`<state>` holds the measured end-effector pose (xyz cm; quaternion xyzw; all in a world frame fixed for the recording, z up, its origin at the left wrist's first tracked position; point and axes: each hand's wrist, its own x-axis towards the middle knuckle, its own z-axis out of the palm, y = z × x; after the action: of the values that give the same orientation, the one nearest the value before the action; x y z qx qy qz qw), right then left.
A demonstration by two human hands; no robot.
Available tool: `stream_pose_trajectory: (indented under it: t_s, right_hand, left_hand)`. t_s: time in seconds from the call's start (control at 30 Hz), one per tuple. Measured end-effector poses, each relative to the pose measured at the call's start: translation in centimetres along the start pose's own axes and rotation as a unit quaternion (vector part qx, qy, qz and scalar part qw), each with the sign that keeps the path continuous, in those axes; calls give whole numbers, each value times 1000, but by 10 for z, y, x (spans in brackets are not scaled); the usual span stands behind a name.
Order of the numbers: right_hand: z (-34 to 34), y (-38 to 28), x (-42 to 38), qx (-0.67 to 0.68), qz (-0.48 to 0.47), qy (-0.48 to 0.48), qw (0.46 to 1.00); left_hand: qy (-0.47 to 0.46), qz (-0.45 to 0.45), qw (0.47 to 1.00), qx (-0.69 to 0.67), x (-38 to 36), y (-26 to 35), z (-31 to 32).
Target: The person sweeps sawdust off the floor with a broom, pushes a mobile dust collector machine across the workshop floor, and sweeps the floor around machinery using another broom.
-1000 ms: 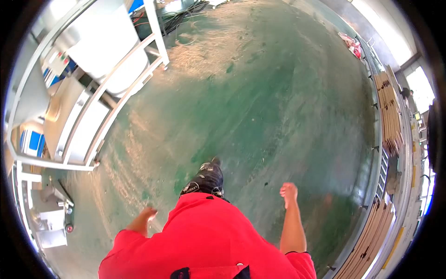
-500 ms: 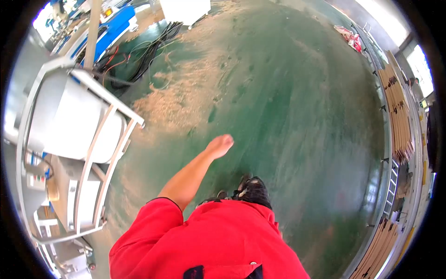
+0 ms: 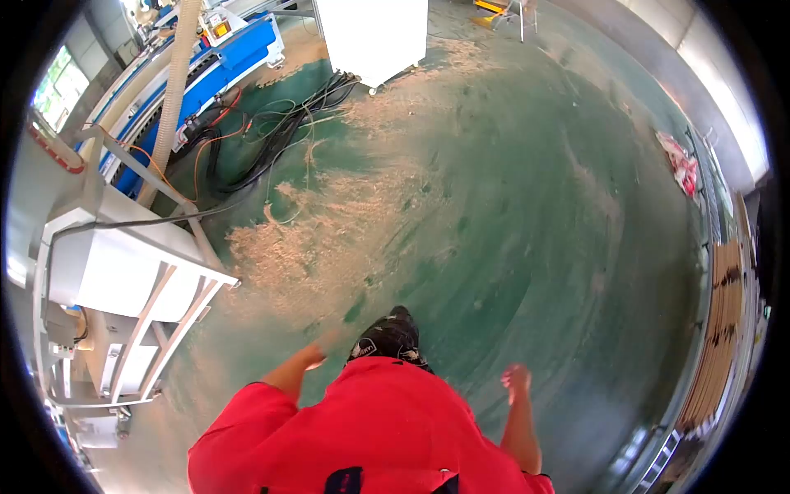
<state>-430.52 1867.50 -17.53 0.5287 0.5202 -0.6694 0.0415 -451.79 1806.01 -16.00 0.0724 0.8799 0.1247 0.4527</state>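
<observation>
My left hand [image 3: 314, 355] swings out ahead of the red shirt [image 3: 387, 420], over the dusty green floor [image 3: 494, 247]. Motion smears its fingers, so their pose does not show. On the other side, my right hand [image 3: 516, 380] hangs low over bare floor with its fingers curled in. Nothing shows in it, and it touches nothing. Between the hands a dark shoe and trouser leg [image 3: 385, 337] step forward.
Sawdust [image 3: 304, 239] lies across the floor ahead on the left, near black cables [image 3: 271, 140]. A white-framed machine [image 3: 156, 280] stands at left, a blue machine [image 3: 214, 74] beyond. A white cabinet [image 3: 374, 37] is ahead. Stacked boards [image 3: 714, 329] line the right side.
The view has moved forward and tilted up. My left hand has swung back toward the body and blurred. My right hand has come into view, and the white cabinet shows more fully.
</observation>
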Motion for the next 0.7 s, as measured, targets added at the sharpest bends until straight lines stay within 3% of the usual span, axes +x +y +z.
stream_pose_trajectory:
  t_s: [0.1, 0.2, 0.23, 0.3, 0.33, 0.37, 0.43, 0.47, 0.5, 0.53, 0.63, 0.7]
  right_hand:
    - [26, -201, 77, -41, -150, 71, 985]
    - [37, -319, 176, -49, -195, 102, 974]
    - [30, -336, 203, -25, -143, 83, 986]
    - [28, -335, 279, 47, -56, 49, 996]
    - [36, -330, 298, -13, -41, 56, 998]
    - [46, -319, 301, -75, -17, 57, 995]
    - [74, -330, 303, -39, 127, 21, 991]
    - [84, -326, 315, -234, 6, 10, 972]
    - [92, -318, 330, -426, -110, 47, 897]
    - [106, -320, 342, -486, -143, 70, 859]
    - [150, -362, 409, -359, 35, 15, 932]
    - [170, -416, 474, -354, 56, -10, 933]
  left_hand:
    - [-118, -202, 967, -101, 31, -40, -13]
    - [-165, -242, 953, -72, 124, 5, -59]
    - [-183, -243, 951, -44, 161, 23, -76]
    - [-151, -79, 985, 24, 309, 59, -101]
    - [-117, 6, 991, 69, 397, 69, -104]
    - [-100, 76, 986, 111, 447, 142, -158]
    - [-42, 211, 955, 204, 499, 358, -328]
    - [180, 340, 922, 37, 547, 413, -367]
    - [254, 446, 847, 138, 547, 500, -456]
    - [81, 257, 948, -171, 508, 603, -551]
    - [110, 353, 872, -321, 590, 724, -670]
    - [92, 361, 838, -399, 667, 770, -729]
